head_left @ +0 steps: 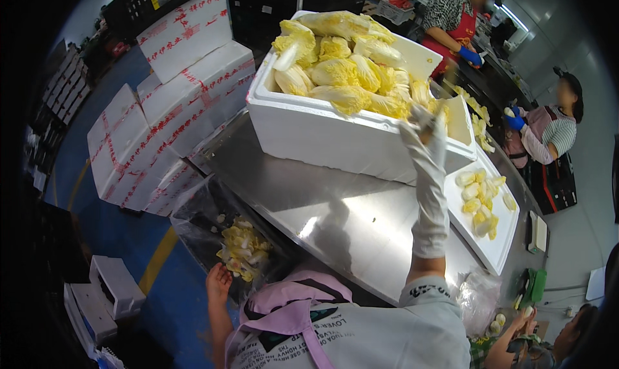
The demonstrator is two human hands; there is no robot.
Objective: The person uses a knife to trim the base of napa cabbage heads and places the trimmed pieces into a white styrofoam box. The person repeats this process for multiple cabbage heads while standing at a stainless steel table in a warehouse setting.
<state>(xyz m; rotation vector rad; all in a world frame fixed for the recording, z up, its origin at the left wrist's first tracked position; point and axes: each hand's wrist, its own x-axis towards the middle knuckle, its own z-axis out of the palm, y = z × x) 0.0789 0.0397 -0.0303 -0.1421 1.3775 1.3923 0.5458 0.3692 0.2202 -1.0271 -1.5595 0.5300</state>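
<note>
A large white foam box [333, 132] full of napa cabbages [338, 74] stands on a stainless steel table [309, 195]. My right hand [425, 122], with a white sleeve over the forearm, reaches to the box's near rim at its right end; it is blurred, and whether its fingers grip anything cannot be made out. My bare left hand [219, 277] hangs low beside a plastic-lined bin [193, 224] of yellow cabbage leaves [244, 248], with fingers loosely spread and nothing in them. On a white foam lid [505, 243] at the right lie small trimmed cabbage pieces [481, 195].
White foam boxes [169, 112] with red printed tape are stacked at the left. Two people with blue gloves [469, 57] are across the table at the right; another person [527, 340] is at the lower right. A clear plastic bag [478, 296] lies near my right elbow.
</note>
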